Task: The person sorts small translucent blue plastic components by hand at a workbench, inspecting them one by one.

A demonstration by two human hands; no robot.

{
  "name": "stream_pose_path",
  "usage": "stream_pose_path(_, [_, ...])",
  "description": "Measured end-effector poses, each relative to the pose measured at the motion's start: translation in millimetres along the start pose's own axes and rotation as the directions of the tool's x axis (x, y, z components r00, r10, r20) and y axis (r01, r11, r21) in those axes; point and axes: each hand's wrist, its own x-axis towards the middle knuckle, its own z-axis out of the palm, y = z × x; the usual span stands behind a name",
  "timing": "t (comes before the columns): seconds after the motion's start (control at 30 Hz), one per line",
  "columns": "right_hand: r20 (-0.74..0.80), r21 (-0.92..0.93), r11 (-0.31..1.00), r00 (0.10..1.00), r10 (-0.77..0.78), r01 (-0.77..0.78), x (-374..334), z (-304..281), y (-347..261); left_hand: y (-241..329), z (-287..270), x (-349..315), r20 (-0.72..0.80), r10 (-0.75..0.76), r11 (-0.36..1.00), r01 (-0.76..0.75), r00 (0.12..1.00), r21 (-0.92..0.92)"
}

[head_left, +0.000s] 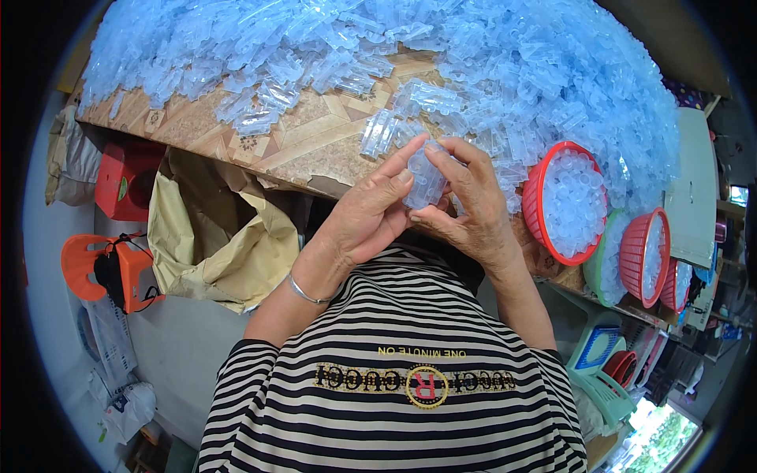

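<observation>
Between my two hands, close to the table's front edge, is a clear plastic piece (426, 180) made of tubes joined side by side. My left hand (374, 201) grips it from the left, its thumb bent against the piece and the index finger stretched along its far end. From the right, my right hand (477, 201) pinches the same piece with thumb and curled fingers. Some fingertips are hidden behind it. Just beyond my hands, several similar clear pieces (382, 132) lie loose on the patterned tabletop (315, 130).
A large heap of clear plastic pieces (544, 71) covers the table's far side and right. A red basket (530, 206) of small clear parts stands right of my hand, with green and red baskets (633, 256) beyond. At left are an open brown paper sack (177, 236) and an orange stool (79, 264).
</observation>
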Motion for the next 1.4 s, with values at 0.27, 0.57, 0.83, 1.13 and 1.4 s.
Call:
stream_pose_path(0.27, [-0.049, 0.020, 1.000, 0.999, 0.000, 0.001, -5, 8, -1, -9, 15, -5, -0.032, 0.076, 0.989, -0.071, 0.997, 0.132])
stream_pose_path(0.57, [-0.043, 0.095, 0.995, 0.998, 0.038, -0.034, -2, 1, -8, -16, 9, -3, -0.033, 0.230, 0.789, -0.167, 0.973, 0.591])
stream_pose_path(0.83, [0.095, 0.493, 0.785, 0.920, 0.380, -0.375, 3, -15, 1, -21, -3, -5, 0.072, 0.310, 0.581, -0.249, 0.948, 0.775])
stream_pose_path(1.13, [0.098, 0.519, 0.767, 0.918, 0.384, -0.377, 3, -14, 3, -19, 5, -11, 0.072, 0.237, 0.626, -0.209, 0.969, 0.752])
stream_pose_path(1.4, [0.058, 0.476, 0.820, 0.942, 0.332, -0.318, -2, -10, 1, -16, 2, -16, 0.106, 0.286, 0.411, -0.222, 0.952, 0.884])
